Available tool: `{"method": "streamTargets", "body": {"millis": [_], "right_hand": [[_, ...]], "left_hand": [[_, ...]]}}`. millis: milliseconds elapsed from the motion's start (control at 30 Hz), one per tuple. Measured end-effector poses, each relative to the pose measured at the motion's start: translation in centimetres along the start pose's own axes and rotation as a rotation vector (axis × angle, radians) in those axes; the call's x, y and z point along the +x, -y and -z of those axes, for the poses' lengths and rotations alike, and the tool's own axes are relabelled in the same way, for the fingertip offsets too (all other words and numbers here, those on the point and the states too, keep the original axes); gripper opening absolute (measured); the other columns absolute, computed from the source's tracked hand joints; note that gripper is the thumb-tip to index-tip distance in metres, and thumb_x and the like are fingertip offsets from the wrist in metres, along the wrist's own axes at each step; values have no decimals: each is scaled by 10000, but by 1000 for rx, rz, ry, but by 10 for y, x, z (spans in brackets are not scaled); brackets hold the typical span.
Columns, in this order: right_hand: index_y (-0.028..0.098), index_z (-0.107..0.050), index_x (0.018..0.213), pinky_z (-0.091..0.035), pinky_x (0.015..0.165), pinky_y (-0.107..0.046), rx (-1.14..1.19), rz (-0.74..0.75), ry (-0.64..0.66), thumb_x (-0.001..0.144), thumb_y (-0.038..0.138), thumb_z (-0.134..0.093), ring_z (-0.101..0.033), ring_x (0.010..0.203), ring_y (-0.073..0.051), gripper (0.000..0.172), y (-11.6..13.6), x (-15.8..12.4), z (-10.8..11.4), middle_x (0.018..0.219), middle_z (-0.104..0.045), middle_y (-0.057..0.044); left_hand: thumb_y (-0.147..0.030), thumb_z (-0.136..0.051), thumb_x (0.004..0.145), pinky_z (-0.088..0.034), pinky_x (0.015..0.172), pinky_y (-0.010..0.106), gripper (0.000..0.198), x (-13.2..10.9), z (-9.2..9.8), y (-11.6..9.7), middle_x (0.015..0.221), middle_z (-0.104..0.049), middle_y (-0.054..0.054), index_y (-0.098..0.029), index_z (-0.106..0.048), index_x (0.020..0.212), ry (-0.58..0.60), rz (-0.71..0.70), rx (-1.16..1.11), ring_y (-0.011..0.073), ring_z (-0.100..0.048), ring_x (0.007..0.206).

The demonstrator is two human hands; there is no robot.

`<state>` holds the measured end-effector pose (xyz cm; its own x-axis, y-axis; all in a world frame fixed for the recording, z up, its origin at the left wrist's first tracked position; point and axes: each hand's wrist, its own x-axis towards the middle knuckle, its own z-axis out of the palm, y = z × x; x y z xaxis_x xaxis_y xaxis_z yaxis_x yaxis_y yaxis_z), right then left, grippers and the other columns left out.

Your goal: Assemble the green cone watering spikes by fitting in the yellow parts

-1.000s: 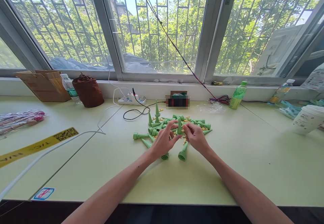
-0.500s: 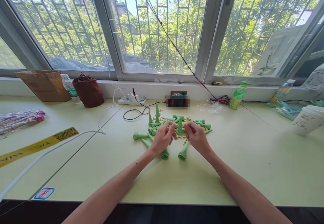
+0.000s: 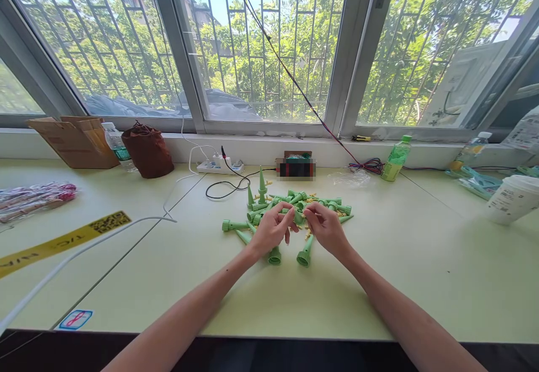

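Note:
Both hands meet over a heap of green plastic watering spikes on the table. My left hand [image 3: 273, 227] is closed, its thumb and forefinger gripping a green watering spike [image 3: 299, 215] that is partly hidden behind the fingers. Just right of it, my right hand [image 3: 327, 226] makes a pinch beside that spike; whatever sits in its fingertips is too small to name. Two spikes, a left one [image 3: 274, 257] and a right one [image 3: 304, 257], lie nearest me with their open ends forward. Behind the left hand a spike [image 3: 262, 187] stands upright. Small yellow fittings lie among the heap.
Behind the heap are a dark box-like device [image 3: 295, 168] and a white power strip [image 3: 206, 167] with a black cable. A green bottle [image 3: 396, 159] and a white cup [image 3: 514, 199] stand to the right. A brown pouch [image 3: 147, 150] and a cardboard box [image 3: 76, 142] are at left.
The spike between my hands pointed upward before; now it is tipped, its pointed end no longer showing. Both hands stay in nearly the same place.

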<state>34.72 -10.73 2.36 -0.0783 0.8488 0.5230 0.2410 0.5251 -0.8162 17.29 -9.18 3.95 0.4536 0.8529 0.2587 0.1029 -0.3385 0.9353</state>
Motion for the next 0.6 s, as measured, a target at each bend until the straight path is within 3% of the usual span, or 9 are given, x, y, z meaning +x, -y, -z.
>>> {"method": "streamTargets", "body": {"millis": [267, 433, 600], "right_hand": [[193, -523, 772, -291, 471, -235, -13, 5, -5, 946, 398, -507, -353, 495, -100, 269, 2, 0, 2, 588, -394, 49], [196, -525, 770, -280, 450, -235, -15, -24, -27, 943, 422, -507, -351, 479, -102, 285, 0, 0, 2, 568, -388, 49], [202, -512, 759, -271, 424, -235, -5, -63, -47, 937, 468, -507, -359, 452, -104, 321, -5, 0, 0, 540, -379, 52]], "left_hand": [[-557, -500, 901, -339, 330, 163, 408, -1, -1, -1, 725, -688, 33, -179, -502, 1054, -3, 23, -6, 111, -590, 441], [-522, -582, 862, -401, 394, 176, 400, -2, -1, -3, 695, -634, -15, -189, -508, 1071, -19, -21, 12, 109, -600, 478], [-508, -649, 811, -490, 484, 227, 446, -4, -1, -2, 819, -664, 10, -206, -513, 1110, -52, -57, 124, 123, -624, 527]]}}
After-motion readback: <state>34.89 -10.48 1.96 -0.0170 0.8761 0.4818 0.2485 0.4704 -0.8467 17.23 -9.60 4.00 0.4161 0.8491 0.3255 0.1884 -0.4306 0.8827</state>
